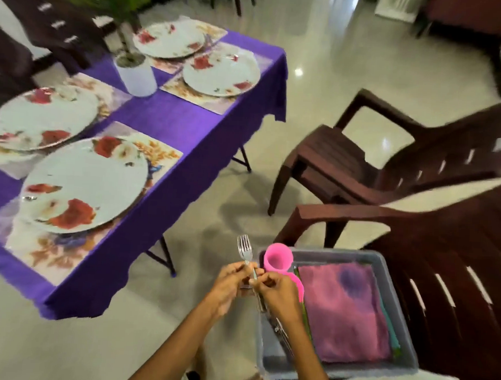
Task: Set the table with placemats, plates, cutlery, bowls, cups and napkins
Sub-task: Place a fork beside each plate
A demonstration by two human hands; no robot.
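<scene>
Fork handle hidden between both hands.

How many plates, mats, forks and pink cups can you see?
Plates: 4
Placemats: 4
Forks held up: 1
Pink cups: 1
Total: 10

Plates on placemats
</scene>
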